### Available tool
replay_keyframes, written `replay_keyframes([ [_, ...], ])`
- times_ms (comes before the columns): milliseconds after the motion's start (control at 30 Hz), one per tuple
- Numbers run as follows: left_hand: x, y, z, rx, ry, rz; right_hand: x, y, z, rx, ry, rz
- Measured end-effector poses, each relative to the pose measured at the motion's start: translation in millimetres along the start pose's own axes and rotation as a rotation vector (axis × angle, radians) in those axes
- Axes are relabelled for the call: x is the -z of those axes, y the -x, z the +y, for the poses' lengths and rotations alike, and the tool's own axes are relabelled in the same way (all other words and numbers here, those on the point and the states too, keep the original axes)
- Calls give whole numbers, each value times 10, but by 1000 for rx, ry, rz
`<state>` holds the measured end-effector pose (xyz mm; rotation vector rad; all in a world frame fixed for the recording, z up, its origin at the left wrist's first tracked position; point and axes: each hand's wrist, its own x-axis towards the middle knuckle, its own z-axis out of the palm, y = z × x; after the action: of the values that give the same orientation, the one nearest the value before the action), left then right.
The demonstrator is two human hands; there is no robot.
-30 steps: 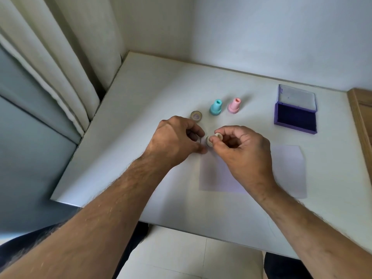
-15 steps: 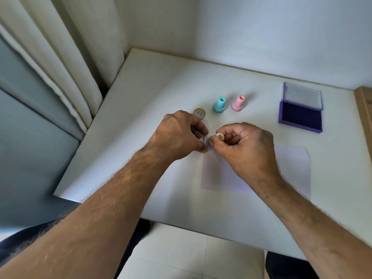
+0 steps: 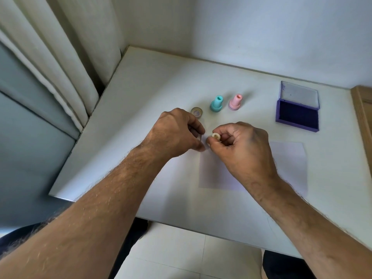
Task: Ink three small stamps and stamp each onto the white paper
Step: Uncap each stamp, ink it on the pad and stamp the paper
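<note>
Landmark: white paper [image 3: 285,158], lying flat on the surface [image 3: 153,81].

Far left of the paper, curtain [image 3: 60,57] hangs past the surface edge. Just up-left of the paper's top-left corner, a round cap [image 3: 196,112] lies on the surface, partly behind the left hand [image 3: 177,134]. Left hand grip: fingers curled at the paper's top-left corner, apparently pinching a small clear piece, likely another cap; cannot tell for sure. Right hand [image 3: 241,146] is over the paper's upper-left part, fingers curled round a small cream stamp [image 3: 215,135], its handle end showing between the fingertips.

Above the paper, teal stamp [image 3: 216,103] and pink stamp [image 3: 235,102] stand upright side by side, untouched. Up-right of the paper, purple ink pad [image 3: 298,115] sits with its lid open.

Step, as judged: first stamp being uncapped or readied; paper shows no prints I can see. Next move calls for carrying the cream stamp right to the ink pad, face down, pressing, then returning to the paper. Left hand should drop its piece first.
</note>
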<state>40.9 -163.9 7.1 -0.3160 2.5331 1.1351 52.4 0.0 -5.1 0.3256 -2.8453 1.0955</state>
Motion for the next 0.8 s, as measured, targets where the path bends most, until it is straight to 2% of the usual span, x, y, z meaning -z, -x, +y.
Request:
replay_keyframes([
  [333,-11,-3,-2,-8,-15,-3,83,-146,-100,-204,15,-135],
  [433,-8,3,5,-18,-24,-3,82,-138,-101,-207,-43,-153],
  [800,-15,15,35,-28,-43,-7,23,-150,-79,-168,-17,-142],
])
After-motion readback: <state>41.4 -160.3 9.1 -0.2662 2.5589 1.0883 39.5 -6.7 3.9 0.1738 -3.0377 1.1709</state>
